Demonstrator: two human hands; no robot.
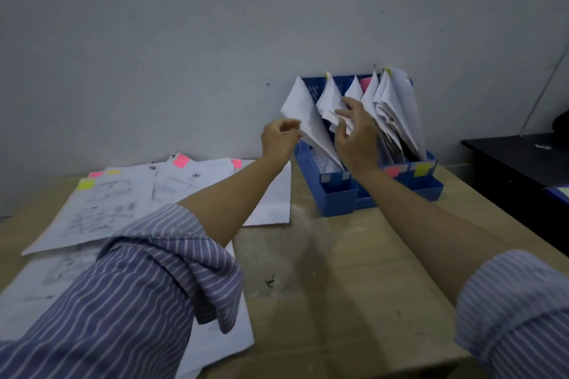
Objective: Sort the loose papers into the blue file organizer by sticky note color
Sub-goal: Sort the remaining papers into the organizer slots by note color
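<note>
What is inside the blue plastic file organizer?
The blue plastic file organizer holds upright white papers, some with yellow or pink sticky notes. Their lower parts and the compartment floors are hidden by walls and hands.

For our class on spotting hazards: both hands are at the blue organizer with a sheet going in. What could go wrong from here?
1. The left hand pinches the sheet only at its edge; it may buckle or tear.
2. The right hand spreads filed papers that already lean out of the blue organizer; they might spill.
3. The left sleeve lies over loose papers and could drag them.
</note>
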